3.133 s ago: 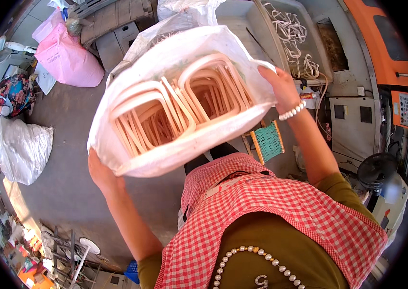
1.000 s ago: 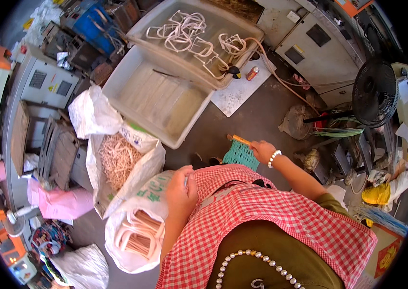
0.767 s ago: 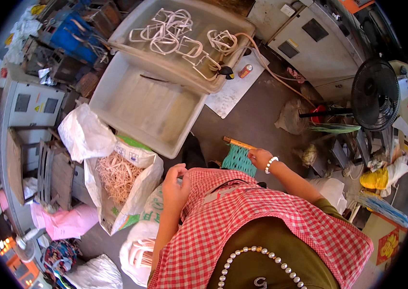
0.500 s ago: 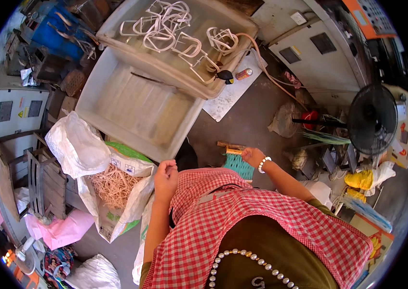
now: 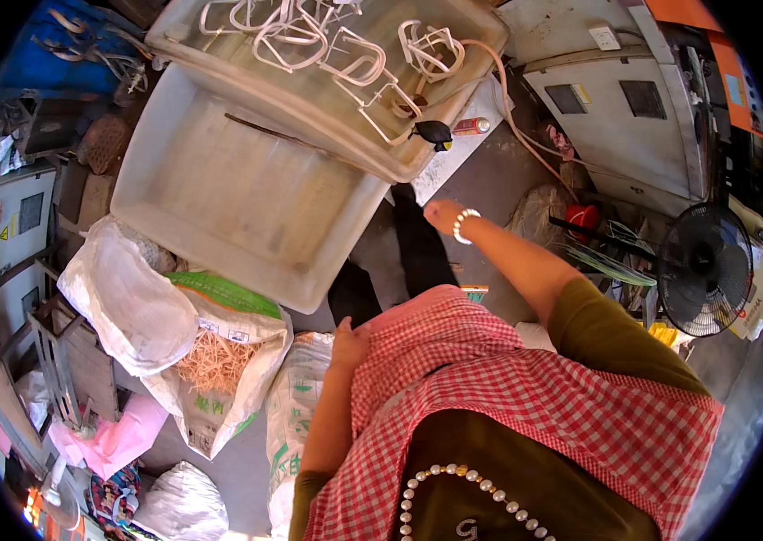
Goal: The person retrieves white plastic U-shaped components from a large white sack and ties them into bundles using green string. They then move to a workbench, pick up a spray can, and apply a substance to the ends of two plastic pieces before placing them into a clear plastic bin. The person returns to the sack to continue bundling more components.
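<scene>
My left hand [image 5: 350,343] hangs low against the red checked apron [image 5: 453,347], its fingers curled in and nothing showing in them. Farther forward, my right hand [image 5: 443,216] is stretched out above my dark trouser leg [image 5: 424,248]. Its fingers are curled closed, with no object visible; a white bead bracelet [image 5: 462,227] circles that wrist. Nearest ahead of both hands is a large pale plastic tub [image 5: 246,189]. An upper tub [image 5: 381,167] stands beyond it, holding several white looped frames [image 5: 296,41] in shallow liquid. A thin dark stick [image 5: 291,137] lies along the lower tub's inside.
At the left, an open sack of pinkish strips [image 5: 216,361] stands beside another white sack [image 5: 296,397]. A black fan [image 5: 704,261] is at the right. A hose [image 5: 512,108] runs down from the upper tub past a can [image 5: 470,126] and a grey cabinet [image 5: 616,117].
My view has shifted toward the tubs. The right hand has swung forward and away from the green woven seat, which is now mostly hidden. My left hand is lower beside the apron.
</scene>
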A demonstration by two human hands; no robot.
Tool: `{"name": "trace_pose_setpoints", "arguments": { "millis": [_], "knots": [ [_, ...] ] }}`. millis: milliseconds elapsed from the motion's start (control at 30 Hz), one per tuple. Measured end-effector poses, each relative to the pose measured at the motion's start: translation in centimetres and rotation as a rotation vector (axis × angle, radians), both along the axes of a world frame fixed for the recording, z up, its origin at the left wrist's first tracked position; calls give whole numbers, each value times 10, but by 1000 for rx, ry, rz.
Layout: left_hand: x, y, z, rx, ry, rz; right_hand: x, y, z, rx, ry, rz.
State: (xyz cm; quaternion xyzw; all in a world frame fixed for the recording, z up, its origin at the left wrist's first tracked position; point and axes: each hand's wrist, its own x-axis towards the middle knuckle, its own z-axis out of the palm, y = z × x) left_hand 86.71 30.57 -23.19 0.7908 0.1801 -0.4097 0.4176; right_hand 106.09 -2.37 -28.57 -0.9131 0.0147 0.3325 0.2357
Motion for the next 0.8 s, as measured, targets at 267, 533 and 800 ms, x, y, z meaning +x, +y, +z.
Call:
{"name": "trace_pose_setpoints", "arguments": {
  "millis": [267,533,800],
  "knots": [
    [32,-126,-15,358,309,74,115,68,-114,-18,365,394],
    [2,-171,-52,461,303,261,125,130,-271,-259,0,310],
    [-4,-171,-54,460,381,230,82,117,-294,-111,201,332]
  ]
}}
